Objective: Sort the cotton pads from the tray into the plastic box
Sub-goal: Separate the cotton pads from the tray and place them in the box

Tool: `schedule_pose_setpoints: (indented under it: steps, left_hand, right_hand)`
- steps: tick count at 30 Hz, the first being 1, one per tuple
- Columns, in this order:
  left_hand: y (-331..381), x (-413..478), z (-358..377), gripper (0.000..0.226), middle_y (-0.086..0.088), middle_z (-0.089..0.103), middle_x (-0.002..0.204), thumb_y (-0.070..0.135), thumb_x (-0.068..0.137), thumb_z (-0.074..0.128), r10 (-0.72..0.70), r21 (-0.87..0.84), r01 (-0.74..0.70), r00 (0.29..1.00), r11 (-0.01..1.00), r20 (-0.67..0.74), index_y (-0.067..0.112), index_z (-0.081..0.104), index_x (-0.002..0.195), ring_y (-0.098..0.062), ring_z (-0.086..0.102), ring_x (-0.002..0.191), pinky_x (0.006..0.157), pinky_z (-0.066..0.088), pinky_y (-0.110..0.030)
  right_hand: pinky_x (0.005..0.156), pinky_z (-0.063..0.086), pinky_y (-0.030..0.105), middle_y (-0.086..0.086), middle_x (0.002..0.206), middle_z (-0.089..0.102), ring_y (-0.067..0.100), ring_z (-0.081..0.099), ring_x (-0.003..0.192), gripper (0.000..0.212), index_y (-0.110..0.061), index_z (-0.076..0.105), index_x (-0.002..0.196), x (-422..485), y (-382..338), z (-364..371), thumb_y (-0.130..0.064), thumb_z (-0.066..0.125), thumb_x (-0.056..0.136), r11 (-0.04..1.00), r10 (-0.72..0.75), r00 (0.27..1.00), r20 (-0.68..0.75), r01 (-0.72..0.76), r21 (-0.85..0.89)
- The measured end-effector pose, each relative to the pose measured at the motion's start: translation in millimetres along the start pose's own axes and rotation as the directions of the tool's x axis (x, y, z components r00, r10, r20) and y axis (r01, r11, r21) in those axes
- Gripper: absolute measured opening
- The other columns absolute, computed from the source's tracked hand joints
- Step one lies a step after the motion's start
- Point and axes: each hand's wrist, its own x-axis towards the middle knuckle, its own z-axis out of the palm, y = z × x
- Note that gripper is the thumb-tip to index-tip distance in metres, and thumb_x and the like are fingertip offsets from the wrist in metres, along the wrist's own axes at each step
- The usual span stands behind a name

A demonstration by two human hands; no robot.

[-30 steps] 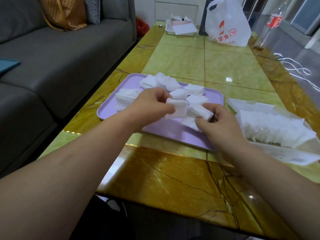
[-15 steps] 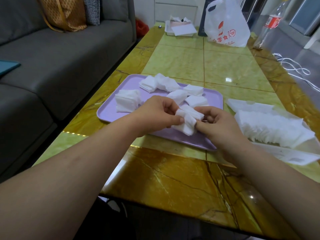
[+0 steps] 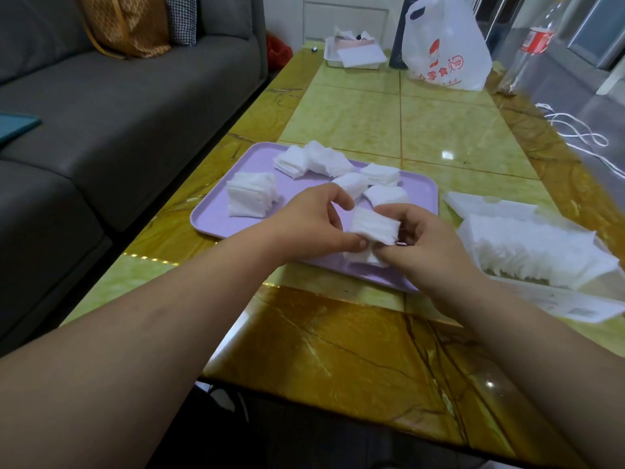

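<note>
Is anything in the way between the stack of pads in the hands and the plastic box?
Nothing visible. The left hand and right hand pinch the stack of pads over the tray; the plastic box lies open to its right, with only a strip of table between.

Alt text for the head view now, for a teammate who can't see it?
The left hand and right hand together pinch a small stack of white square cotton pads over a lilac rectangular tray holding several more stacks. A clear plastic box of pads sits right of it.
</note>
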Motion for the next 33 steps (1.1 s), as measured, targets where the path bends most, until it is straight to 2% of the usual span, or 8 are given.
schedule_pose_setpoints:
  steps: [9, 13, 17, 22, 24, 28, 31, 33]
  left_hand:
    - [2.9, -1.0, 5.6, 0.032, 0.007, 0.062, 0.072, 0.024, 0.079, 0.084, 0.052, 0.031, -0.057, 0.989, 0.998, 0.142, 0.026, 0.069, 0.106, -0.003, 0.053, 0.057, 0.050, 0.037, -0.011]
    - [1.9, -0.7, 11.4, 0.021, 0.004, 0.064, 0.074, 0.026, 0.080, 0.080, 0.062, 0.054, -0.070, 0.989, 0.996, 0.135, 0.018, 0.068, 0.096, -0.008, 0.055, 0.063, 0.060, 0.042, -0.021]
    - [5.0, 0.5, 11.4, 0.020, 0.006, 0.060, 0.070, 0.027, 0.081, 0.078, 0.083, -0.062, -0.078, 0.992, 0.995, 0.094, 0.013, 0.070, 0.092, -0.008, 0.052, 0.062, 0.062, 0.041, -0.025]
    - [19.3, 4.9, 13.9, 0.028, 0.004, 0.072, 0.091, 0.034, 0.073, 0.080, 0.040, -0.248, -0.030, 0.999, 0.968, 0.033, 0.020, 0.074, 0.097, -0.010, 0.060, 0.079, 0.077, 0.049, -0.032]
    - [28.6, 5.3, 15.9, 0.035, 0.001, 0.073, 0.100, 0.038, 0.069, 0.075, 0.020, -0.298, -0.006, 0.999, 0.955, 0.045, 0.019, 0.074, 0.098, -0.009, 0.061, 0.083, 0.071, 0.047, -0.031]
    - [44.8, 4.7, 27.6, 0.031, 0.003, 0.070, 0.086, 0.028, 0.075, 0.069, 0.049, -0.439, 0.017, 0.989, 0.898, 0.138, 0.013, 0.071, 0.102, -0.009, 0.061, 0.073, 0.058, 0.040, -0.030]
    - [57.1, 5.8, 39.0, 0.036, -0.003, 0.069, 0.092, 0.024, 0.083, 0.069, 0.105, -0.510, -0.019, 0.985, 0.860, 0.140, 0.005, 0.067, 0.113, -0.016, 0.061, 0.076, 0.057, 0.039, -0.029]
    - [66.1, 5.9, 46.0, 0.029, -0.004, 0.069, 0.093, 0.019, 0.090, 0.071, 0.119, -0.563, -0.016, 0.982, 0.826, 0.147, 0.006, 0.067, 0.115, -0.018, 0.062, 0.074, 0.056, 0.038, -0.029]
  right_hand:
    - [0.084, 0.054, 0.023, -0.007, 0.110, 0.070, 0.011, 0.069, 0.102, 0.059, -0.033, 0.064, 0.109, -2.6, -4.4, 7.0, 0.015, 0.056, 0.076, 0.997, 0.081, 0.993, 0.090, -0.081, -0.006]
    - [0.083, 0.047, 0.022, -0.014, 0.130, 0.052, 0.006, 0.060, 0.105, 0.081, -0.042, 0.044, 0.137, -8.7, -12.2, 12.0, -0.010, 0.059, 0.064, 0.995, 0.089, 0.980, 0.180, -0.082, -0.048]
    - [0.086, 0.053, 0.027, -0.007, 0.142, 0.045, 0.013, 0.060, 0.112, 0.088, -0.042, 0.031, 0.150, -8.2, -17.6, 7.9, 0.010, 0.052, 0.082, 0.999, 0.030, 0.985, 0.172, -0.023, -0.042]
    - [0.102, 0.055, 0.039, -0.003, 0.130, 0.065, 0.011, 0.066, 0.115, 0.070, -0.027, 0.053, 0.141, -3.3, -23.9, -7.0, -0.003, 0.055, 0.075, 1.000, 0.002, 1.000, -0.010, -0.002, 0.016]
    - [0.102, 0.055, 0.037, -0.002, 0.127, 0.068, 0.010, 0.067, 0.115, 0.062, -0.021, 0.056, 0.140, -4.7, -27.0, -18.3, 0.000, 0.060, 0.081, 0.998, 0.002, 0.999, -0.038, 0.000, 0.057]
    - [0.098, 0.057, 0.036, -0.004, 0.114, 0.074, 0.013, 0.070, 0.109, 0.044, -0.022, 0.065, 0.122, -10.8, -29.9, -44.0, 0.004, 0.063, 0.086, 0.990, 0.020, 0.998, -0.064, -0.011, 0.139]
    - [0.098, 0.057, 0.049, 0.008, 0.106, 0.078, 0.027, 0.073, 0.106, 0.026, -0.016, 0.076, 0.109, -15.4, -28.0, -68.7, -0.010, 0.069, 0.085, 0.981, 0.033, 0.999, -0.004, -0.032, 0.193]
    - [0.096, 0.057, 0.048, 0.010, 0.104, 0.079, 0.028, 0.074, 0.104, 0.021, -0.015, 0.077, 0.109, -20.3, -25.3, -82.7, -0.022, 0.071, 0.090, 0.978, 0.063, 0.998, 0.012, -0.064, 0.201]
